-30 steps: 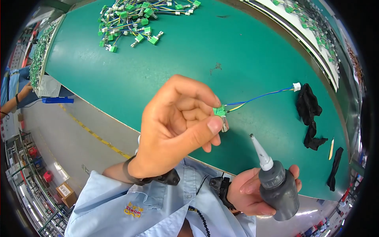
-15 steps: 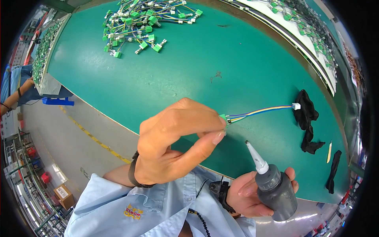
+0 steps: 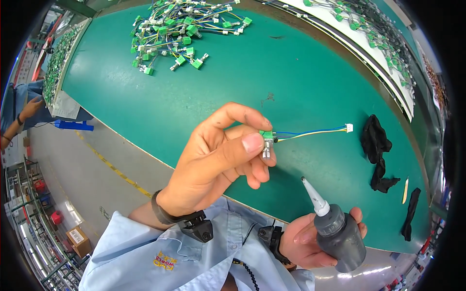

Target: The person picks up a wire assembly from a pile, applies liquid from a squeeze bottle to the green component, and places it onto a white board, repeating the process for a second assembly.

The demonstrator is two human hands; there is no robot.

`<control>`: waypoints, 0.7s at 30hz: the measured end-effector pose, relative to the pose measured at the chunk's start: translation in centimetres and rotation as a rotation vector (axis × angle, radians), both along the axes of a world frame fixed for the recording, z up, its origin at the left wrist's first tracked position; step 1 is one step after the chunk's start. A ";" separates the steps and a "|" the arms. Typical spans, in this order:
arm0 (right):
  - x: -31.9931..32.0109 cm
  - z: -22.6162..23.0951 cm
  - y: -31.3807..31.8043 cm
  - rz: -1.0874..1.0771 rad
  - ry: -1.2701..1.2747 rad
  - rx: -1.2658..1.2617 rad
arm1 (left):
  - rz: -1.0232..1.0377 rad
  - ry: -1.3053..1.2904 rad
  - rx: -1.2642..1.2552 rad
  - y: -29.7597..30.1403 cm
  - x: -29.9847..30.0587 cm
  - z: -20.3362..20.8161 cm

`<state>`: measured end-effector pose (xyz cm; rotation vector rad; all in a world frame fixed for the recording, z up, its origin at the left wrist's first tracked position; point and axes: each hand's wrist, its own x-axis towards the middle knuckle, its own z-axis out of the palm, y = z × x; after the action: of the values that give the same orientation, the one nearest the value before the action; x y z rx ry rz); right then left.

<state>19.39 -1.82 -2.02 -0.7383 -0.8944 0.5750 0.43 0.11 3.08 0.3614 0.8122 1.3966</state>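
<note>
My left hand (image 3: 213,157) pinches a small green component (image 3: 266,134) with a silver metal shaft between thumb and fingers. Thin blue, yellow and dark wires (image 3: 310,132) run from it to the right and end in a white plug (image 3: 349,127) that hangs above the table. Lower right, my right hand (image 3: 303,242) grips a dark squeeze bottle (image 3: 342,237) with a long white nozzle (image 3: 314,196). The nozzle is tilted up and to the left, with a dark tip, apart from the component.
Several similar wired green components (image 3: 187,31) lie piled at the far left of the green table (image 3: 160,106). Black cloth pieces (image 3: 376,140) and a thin pale stick (image 3: 405,191) lie at right. A white rack (image 3: 359,41) with more components runs along the back right. Another person's hand (image 3: 31,107) is at far left.
My left hand has turned over, bringing the component's metal shaft into view and pointing it down. The white plug has swung left, away from the black cloth. My right hand and bottle stay nearly still.
</note>
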 end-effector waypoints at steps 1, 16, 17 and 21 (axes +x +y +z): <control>0.0 0.0 0.0 -0.004 -0.003 0.001 | -0.002 0.000 0.003 0.0 0.0 0.1; -1.9 1.3 0.8 -0.067 0.002 -0.005 | -0.018 0.040 -0.013 0.2 0.2 0.1; -2.4 1.5 0.9 -0.215 -0.053 -0.049 | -0.018 0.037 -0.017 0.2 0.1 0.2; -0.3 0.2 0.0 -0.060 -0.002 -0.004 | 0.045 0.346 -0.042 0.3 0.0 0.8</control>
<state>19.08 -1.82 -1.79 -0.7672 -0.8702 0.5235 0.45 0.36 3.89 0.5643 1.1363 1.3751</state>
